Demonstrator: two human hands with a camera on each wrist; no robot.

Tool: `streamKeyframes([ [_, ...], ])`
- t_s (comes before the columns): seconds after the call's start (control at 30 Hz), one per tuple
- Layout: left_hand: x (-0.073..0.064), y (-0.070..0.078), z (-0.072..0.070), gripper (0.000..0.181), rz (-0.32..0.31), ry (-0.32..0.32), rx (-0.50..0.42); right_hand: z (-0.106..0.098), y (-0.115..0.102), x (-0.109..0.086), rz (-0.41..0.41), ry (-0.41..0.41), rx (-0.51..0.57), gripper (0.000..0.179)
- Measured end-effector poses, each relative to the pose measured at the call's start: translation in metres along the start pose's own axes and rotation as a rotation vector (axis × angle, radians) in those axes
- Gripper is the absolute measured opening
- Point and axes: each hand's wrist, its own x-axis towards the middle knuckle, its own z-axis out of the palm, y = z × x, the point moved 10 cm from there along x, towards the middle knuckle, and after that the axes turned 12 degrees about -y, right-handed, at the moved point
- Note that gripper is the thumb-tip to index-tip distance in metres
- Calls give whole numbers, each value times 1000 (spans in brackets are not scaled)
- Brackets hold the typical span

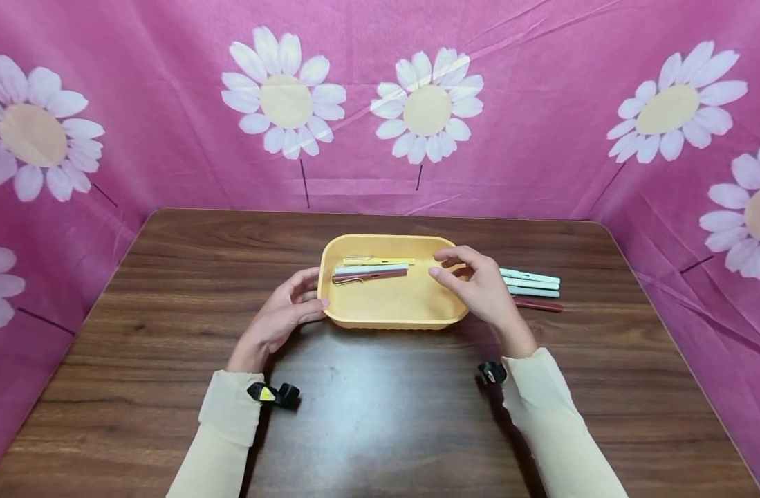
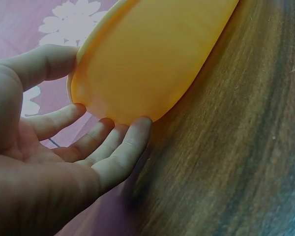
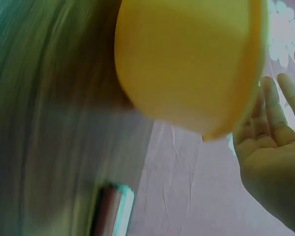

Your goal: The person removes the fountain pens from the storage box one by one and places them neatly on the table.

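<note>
A yellow plastic tray [image 1: 388,323] stands on the table, holding a yellow pen [image 1: 386,261], a pale mint pen [image 1: 392,268] and a dark red pen [image 1: 386,274] at its left end. My left hand [image 1: 283,311] holds the tray's left end, with the thumb at the rim and fingertips against the outer wall [image 2: 132,73]. Over the right end of the tray is my right hand [image 1: 479,287], thumb and fingers apart, nothing between them. Right of it lie several mint pens [image 1: 538,283] and another dark red pen [image 1: 541,305], partly hidden by that hand.
The brown wood-grain table [image 1: 367,415] ends at a back edge below a pink cloth [image 1: 355,187] printed with daisies. Black straps with small devices sit at both wrists, over pale sleeves [image 1: 220,422].
</note>
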Motion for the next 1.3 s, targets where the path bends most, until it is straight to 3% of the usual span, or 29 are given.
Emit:
streamKeyframes([
  [0.3, -1, 2, 0, 71, 3, -6, -18, 21, 10, 14, 2, -32, 55, 28],
  [0.73, 0, 0, 0, 71, 7, -12, -34, 28, 7, 19, 4, -31, 21, 30],
  [1.0, 0, 1, 1, 72, 9, -21, -47, 41, 4, 27, -27, -72, -48, 32],
  [1.3, 0, 1, 0, 72, 13, -27, -46, 53, 4, 33, -23, -139, -5, 36],
])
